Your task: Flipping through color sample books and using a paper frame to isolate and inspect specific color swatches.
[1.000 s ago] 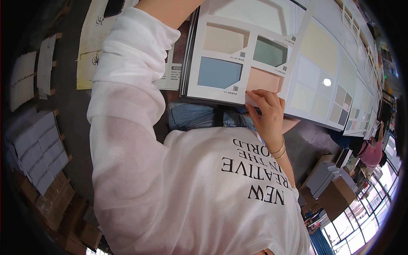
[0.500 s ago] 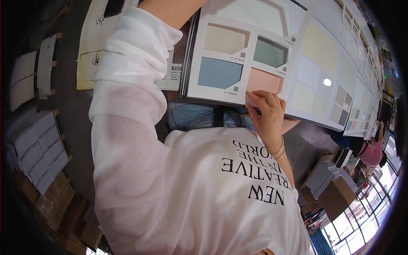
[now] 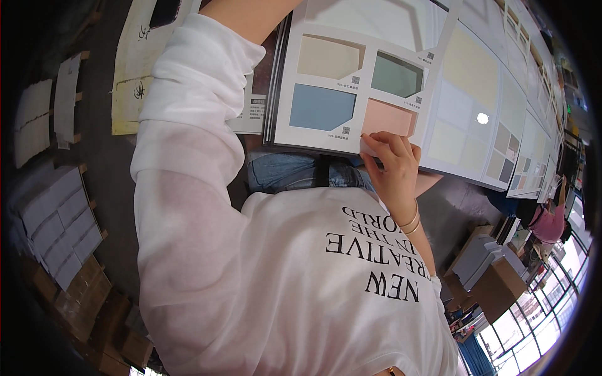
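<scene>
A white colour sample board (image 3: 316, 139) lies before me, with cut-out windows showing a beige swatch (image 3: 327, 57), a green swatch (image 3: 396, 74), a blue swatch (image 3: 322, 106) and a pink swatch (image 3: 390, 117). My right hand (image 3: 395, 164) is closed in a pinch at the board's near edge, just below the pink swatch. Its fingers cover that corner, and a small pale patch shows between thumb and fingertips. My left forearm (image 3: 251, 17) reaches up past the board's left side and leaves the picture at the top, so the left hand is hidden.
More sample boards (image 3: 467, 113) line the table to the right. Left of the board are a printed sheet (image 3: 251, 122), yellowed paper (image 3: 128, 100) and a dark phone-like object (image 3: 165, 11). Stacked white paper (image 3: 59, 219) stands at far left. A person in pink (image 3: 547, 224) is at far right.
The scene shifts very slightly in the picture. My right hand keeps its pinch at the same spot on the board's edge.
</scene>
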A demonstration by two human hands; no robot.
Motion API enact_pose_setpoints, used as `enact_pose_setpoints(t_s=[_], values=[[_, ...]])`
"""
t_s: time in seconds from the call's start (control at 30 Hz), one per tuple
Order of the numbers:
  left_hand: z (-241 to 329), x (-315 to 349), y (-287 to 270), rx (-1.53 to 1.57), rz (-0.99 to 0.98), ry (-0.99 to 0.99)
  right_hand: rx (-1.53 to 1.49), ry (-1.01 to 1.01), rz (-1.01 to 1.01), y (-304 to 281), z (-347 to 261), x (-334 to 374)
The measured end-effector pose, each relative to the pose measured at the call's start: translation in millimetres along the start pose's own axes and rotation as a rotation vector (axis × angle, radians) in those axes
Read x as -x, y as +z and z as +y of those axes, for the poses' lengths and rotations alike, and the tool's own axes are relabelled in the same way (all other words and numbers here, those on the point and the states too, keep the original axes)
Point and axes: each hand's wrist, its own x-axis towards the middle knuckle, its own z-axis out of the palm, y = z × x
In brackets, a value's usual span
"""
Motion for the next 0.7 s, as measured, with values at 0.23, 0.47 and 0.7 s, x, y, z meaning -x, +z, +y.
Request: enact_pose_setpoints(t_s=[0.23,0.47,0.7], values=[[-5.9,0.2,6.5,-0.017,0.032,0.022,0.006,-0.03,0.018,0.9,0.1,-1.4],[-9.5,3.2,11.5,-0.008,0.016,0.0,0.01,-0.037,0.02,2.4,1.1,-1.1],[-3.8,6.4,12.6,0.022,-0.006,-0.021,0.013,-0.007,0.003,1.1,0.4,-1.3]])
